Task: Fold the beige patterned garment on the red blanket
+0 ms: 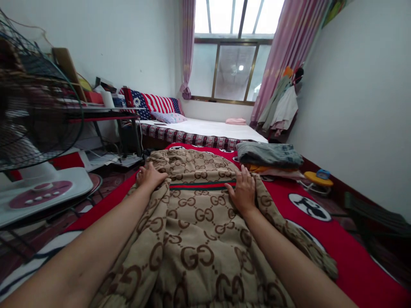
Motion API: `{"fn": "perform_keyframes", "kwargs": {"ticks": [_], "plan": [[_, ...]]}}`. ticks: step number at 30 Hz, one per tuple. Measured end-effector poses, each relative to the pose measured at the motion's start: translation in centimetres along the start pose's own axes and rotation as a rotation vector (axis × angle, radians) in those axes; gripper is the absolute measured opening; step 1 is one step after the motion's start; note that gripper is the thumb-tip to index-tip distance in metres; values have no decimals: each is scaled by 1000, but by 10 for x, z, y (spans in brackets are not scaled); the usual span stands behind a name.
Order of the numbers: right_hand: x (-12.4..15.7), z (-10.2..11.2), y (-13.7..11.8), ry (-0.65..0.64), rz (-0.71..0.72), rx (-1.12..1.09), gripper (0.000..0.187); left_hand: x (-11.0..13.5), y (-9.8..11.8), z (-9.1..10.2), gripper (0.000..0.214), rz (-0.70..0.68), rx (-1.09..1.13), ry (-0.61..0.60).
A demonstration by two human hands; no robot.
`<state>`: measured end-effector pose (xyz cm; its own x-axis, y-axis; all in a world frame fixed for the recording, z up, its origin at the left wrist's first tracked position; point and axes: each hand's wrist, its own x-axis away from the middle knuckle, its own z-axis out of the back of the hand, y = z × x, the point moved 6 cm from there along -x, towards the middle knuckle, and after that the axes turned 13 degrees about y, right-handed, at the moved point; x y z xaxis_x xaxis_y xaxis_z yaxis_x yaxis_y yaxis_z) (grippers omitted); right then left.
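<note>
A tan hooded jacket [199,214] with a brown double-G pattern lies spread out in front of me. A green and red stripe crosses it below the hood. My left hand [149,176] rests on the left shoulder area, its thumb stretched out toward the middle and its fingers partly hidden at the cloth's edge. On the opposite shoulder, my right hand [244,190] lies flat with the thumb apart, beside the right end of the stripe. One sleeve runs down along the left side; the other angles out to the right, its cuff near the lower right.
Under the jacket is a red cloth [356,256] with black and white motifs. Folded clothes [269,154] are stacked at the far right. A fan [38,102] stands close on the left, near a cluttered desk [105,113]. A bed [212,127] is behind; a yellow stool [317,179] stands right.
</note>
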<state>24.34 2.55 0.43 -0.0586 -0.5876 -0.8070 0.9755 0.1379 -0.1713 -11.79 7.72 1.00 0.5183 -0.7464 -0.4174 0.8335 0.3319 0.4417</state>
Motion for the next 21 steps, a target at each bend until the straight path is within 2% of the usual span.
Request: {"fn": "perform_keyframes", "kwargs": {"ticks": [2, 4, 7, 11, 14, 16, 18, 19, 21], "plan": [[-2, -9, 8, -88, -119, 30, 78, -2, -10, -3, 106, 50, 22, -8], [-5, -21, 16, -201, -228, 65, 96, -2, -10, -4, 116, 23, 18, -14], [-21, -33, 21, -342, -289, 114, 109, -1, -4, -5, 117, -26, -27, -5], [-49, -45, 22, -447, -389, 110, 116, -4, -2, -8, 103, -29, -45, -23], [-58, -57, 12, -531, -330, 100, 123, -10, -1, -15, 76, -34, -49, -112], [-54, -64, -1, -591, -235, 89, 105, -12, 1, -18, 60, -46, -39, -171], [-46, -66, -17, -606, -135, 60, 67, -9, 6, -18, 50, -89, -13, -177], [-42, -64, -24, -586, -84, 43, 49, -6, 10, -16, 45, -128, 3, -161], [-37, -51, -37, -467, 19, 12, 31, 3, 18, -8, 38, -225, 55, -95]]}}
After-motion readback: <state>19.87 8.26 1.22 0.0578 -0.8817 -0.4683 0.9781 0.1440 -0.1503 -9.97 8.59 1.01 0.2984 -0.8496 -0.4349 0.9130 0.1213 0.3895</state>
